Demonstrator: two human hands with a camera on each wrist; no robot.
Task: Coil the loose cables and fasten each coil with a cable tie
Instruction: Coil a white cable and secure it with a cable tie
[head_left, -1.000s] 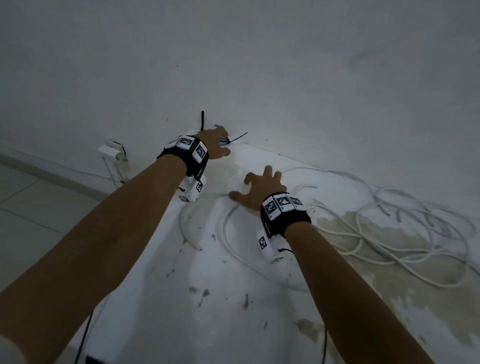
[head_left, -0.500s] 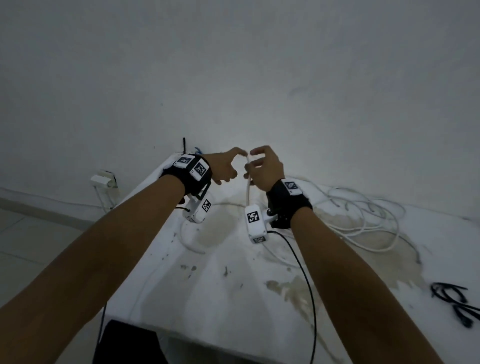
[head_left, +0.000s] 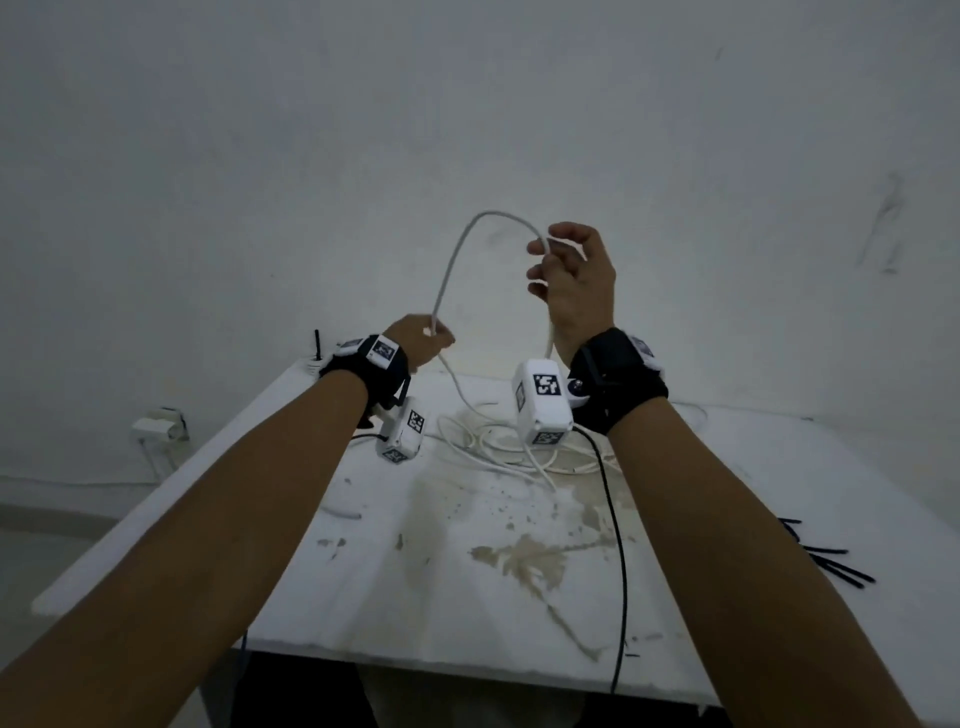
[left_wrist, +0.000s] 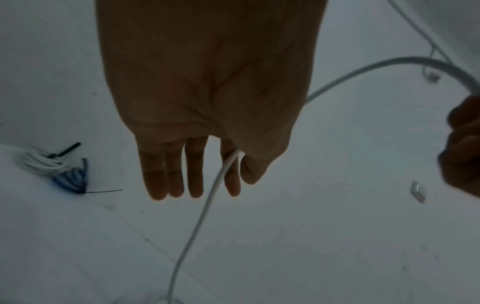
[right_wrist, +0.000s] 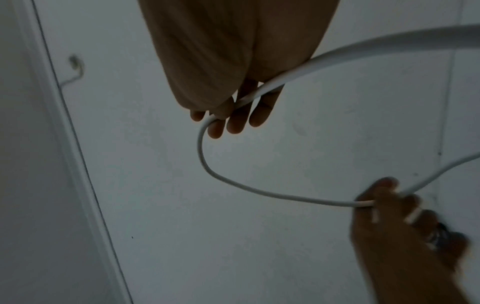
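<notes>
A long white cable (head_left: 480, 215) arches in the air between my two hands. My left hand (head_left: 434, 338) pinches it low, just above the table's far side; in the left wrist view the cable (left_wrist: 207, 205) runs out between thumb and forefinger of the left hand (left_wrist: 233, 170). My right hand (head_left: 545, 260) is raised higher and grips the cable's other leg; the right wrist view shows the right hand (right_wrist: 228, 115) holding the cable (right_wrist: 207, 164). The rest of the cable lies in a loose heap (head_left: 498, 447) on the white table (head_left: 467, 597). Black cable ties (head_left: 826, 561) lie at the right.
A white coil (left_wrist: 39, 164) and a blue coil (left_wrist: 72, 179), each with a black tie, lie at the table's far left corner. A black wire (head_left: 618, 545) hangs from my right wrist over the front edge. A wall socket (head_left: 156, 426) sits low on the left.
My left hand left the tied coils at the far corner and my right hand left the table. Both took hold of the white cable, and the right hand rose, pulling it into an arch.
</notes>
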